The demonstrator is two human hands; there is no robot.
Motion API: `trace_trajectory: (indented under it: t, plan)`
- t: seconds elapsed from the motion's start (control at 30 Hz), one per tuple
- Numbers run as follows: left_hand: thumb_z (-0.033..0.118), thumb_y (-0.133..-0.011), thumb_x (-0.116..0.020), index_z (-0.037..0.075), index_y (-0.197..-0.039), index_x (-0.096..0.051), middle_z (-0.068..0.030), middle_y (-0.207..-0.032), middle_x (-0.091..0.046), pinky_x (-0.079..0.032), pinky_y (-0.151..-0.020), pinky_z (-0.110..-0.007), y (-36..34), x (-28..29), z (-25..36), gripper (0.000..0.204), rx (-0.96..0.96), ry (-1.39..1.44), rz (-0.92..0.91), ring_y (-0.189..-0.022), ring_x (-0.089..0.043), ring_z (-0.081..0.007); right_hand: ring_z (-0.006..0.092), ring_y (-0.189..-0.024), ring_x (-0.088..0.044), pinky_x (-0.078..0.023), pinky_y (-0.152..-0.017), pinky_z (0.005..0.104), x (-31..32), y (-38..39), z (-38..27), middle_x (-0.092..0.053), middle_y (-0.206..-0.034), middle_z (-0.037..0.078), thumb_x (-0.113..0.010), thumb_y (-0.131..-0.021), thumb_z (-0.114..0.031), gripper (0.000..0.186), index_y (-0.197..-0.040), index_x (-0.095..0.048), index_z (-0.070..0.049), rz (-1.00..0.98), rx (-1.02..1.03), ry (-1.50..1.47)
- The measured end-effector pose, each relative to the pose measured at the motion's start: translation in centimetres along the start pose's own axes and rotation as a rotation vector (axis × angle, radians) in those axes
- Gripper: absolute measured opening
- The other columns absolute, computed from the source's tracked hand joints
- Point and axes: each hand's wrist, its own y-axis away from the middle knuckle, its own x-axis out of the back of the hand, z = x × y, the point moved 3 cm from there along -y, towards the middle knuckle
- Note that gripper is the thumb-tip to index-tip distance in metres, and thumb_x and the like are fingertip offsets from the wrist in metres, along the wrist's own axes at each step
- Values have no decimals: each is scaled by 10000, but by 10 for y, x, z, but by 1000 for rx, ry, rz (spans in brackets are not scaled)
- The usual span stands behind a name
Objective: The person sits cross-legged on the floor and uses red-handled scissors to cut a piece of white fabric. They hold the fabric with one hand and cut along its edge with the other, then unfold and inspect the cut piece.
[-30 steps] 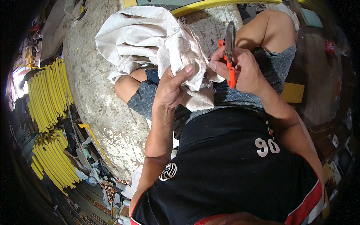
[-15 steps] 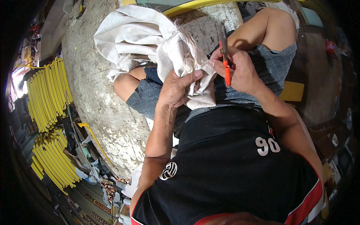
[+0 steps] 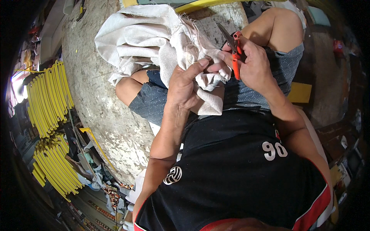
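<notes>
Pale cloth [image 3: 131,42]: heaped in loose folds over the desk [image 3: 96,92] and the patterned grey shorts [image 3: 285,69], its nearer part bunched in front of the black shirt [image 3: 231,154].
Left hand [image 3: 185,82]: clamped on the bunched cloth, thumb uppermost; the fingers beneath are partly hidden.
Right hand [image 3: 254,63]: curled around the scissors, thumb reaching the cloth's near right edge; whether it pinches the fabric cannot be told.
Scissors [image 3: 235,57]: orange handles, dark blades directed up and to the left, clear of the hands; how far the blades are parted is unclear.
Frayed edge: loose threads along the upper right of the heap.
Handling (judged): light, soft and limp, unlikely to slip, but prone to ravel at its margins.
Best hold (judged): a doubled fold inside the fringe, with fingertips away from the blades.
</notes>
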Motion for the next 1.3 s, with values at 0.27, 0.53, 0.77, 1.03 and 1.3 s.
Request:
trace_trajectory:
  t: [0.27,0.53,0.77,1.03,1.3]
  plan:
    - [38,-937,-578,-139,-1263,-478,-311,-1061,-673,-623,-777,-430,-1,5,-6,384,36,86,17,-924,-717,-320,81,-657,-458,-427,-607,252,44,20,-27,-566,-772,15,-830,-798,-196,374,-1057,-651,7,-211,-129,119]
    - [35,-934,-566,-123,-1271,-466,-287,-1090,-671,-616,-802,-422,-2,-6,-1,386,-97,38,-86,-969,-706,-322,87,-622,-489,-413,-580,288,29,73,-21,-569,-671,25,-657,-961,-383,397,-860,-641,1,-666,-405,-366]
    - [74,-938,-575,-106,-1290,-463,-279,-1157,-646,-563,-923,-453,-8,-6,-3,411,-88,127,-199,-1064,-667,-333,94,-592,-462,-383,-557,303,26,76,-22,-530,-606,33,-580,-992,-456,532,-756,-613,19,-595,-407,-325]
    - [121,-945,-597,-87,-1346,-433,-277,-1210,-621,-538,-967,-458,-9,-5,-10,482,-37,270,-219,-1109,-645,-343,94,-455,-541,-438,-441,246,22,77,-18,-574,-599,39,-485,-982,-590,662,-823,-673,24,-561,-370,-280]
    - [137,-943,-600,-90,-1346,-436,-279,-1214,-622,-537,-969,-463,-8,-7,-10,490,-27,228,-198,-1116,-644,-350,91,-457,-537,-441,-449,245,21,74,-14,-575,-596,33,-524,-968,-586,634,-828,-668,15,-580,-384,-245]
